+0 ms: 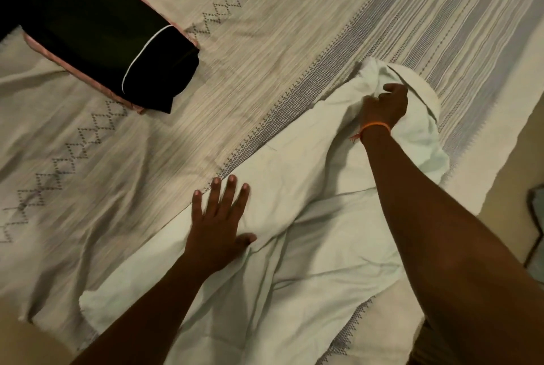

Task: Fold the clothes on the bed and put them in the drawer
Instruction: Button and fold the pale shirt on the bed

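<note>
A white garment lies spread and wrinkled across the near right part of the bed. My left hand lies flat on its left edge with the fingers straight and spread. My right hand, with an orange band at the wrist, grips a bunched fold at the garment's far end. At the far left a folded black garment with white piping rests on a folded pink one.
The bed is covered by a beige bedspread with zigzag stitching and grey stripes. Its edge runs down the right side, with floor and a dark frame-like object beyond it.
</note>
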{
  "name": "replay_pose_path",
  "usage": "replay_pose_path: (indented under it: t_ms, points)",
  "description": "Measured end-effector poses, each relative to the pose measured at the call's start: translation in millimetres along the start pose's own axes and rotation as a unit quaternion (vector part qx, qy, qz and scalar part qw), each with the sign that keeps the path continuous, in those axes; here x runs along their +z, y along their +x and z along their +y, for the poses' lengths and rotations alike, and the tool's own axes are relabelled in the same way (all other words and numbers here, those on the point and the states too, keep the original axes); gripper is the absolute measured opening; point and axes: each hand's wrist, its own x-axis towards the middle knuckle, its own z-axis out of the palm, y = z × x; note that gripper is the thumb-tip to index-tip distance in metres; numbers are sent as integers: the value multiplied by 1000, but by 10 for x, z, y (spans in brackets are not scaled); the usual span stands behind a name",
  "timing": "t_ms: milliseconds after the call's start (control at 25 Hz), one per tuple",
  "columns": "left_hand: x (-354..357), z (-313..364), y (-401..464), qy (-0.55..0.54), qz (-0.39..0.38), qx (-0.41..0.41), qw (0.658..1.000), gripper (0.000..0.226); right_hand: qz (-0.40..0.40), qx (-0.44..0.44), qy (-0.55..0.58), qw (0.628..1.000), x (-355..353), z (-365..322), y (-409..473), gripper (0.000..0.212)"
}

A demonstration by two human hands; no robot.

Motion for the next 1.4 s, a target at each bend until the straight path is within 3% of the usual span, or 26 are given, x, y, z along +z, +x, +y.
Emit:
replay_pose_path:
  t_ms: [120, 240, 320, 440, 560, 680, 800, 920, 1040, 1160, 1280, 1400]
  points:
    - [-74, -28, -331, -13, -11, -65, 998, 94, -19, -169, -49, 984, -170, -97, -554, 35]
    - [-53, -160, -931, -45, -28, -187, 981, 98, -131, -271, -66, 951, -382, 104, -1483, 37]
    - [-31, -324, -1383, -70, -29, -261, 962, 102, -224, -336, -97, 910, -479, 296, -2193, 42]
    - [-83, -559, -1946, -86, -38, -344, 934, 104, -352, -355, -159, 851, -550, 582, -3139, 57]
    - [-213, -726, -2203, -110, -89, -381, 914, 100, -410, -300, -187, 841, -763, 739, -3672, 60]
    - [-352, -730, -2393, -125, -97, -370, 915, 79, -392, -207, -172, 880, -1091, 822, -3780, 56]
    - [-357, -671, -2493, -214, -88, -404, 885, 56, -369, -127, -183, 902, -1381, 865, -3735, 53]
    - [-224, -441, -2617, -313, -89, -385, 864, 67, -349, -43, -179, 919, -1591, 748, -3730, 50]
    - [-276, -144, -2735, -402, -82, -413, 813, 53, -344, 38, -163, 924, -1776, 588, -3732, 45]
    - [-365, 70, -2788, -445, -147, -418, 778, 49, -334, 104, -143, 926, -1993, 475, -3740, 40]
    - [-415, 319, -2759, -495, -186, -435, 729, 47, -333, 145, -92, 927, -2160, 488, -3647, 17]
    - [-318, 574, -2646, -545, -177, -467, 673, 42, -335, 162, -76, 925, -2259, 543, -3477, 22]
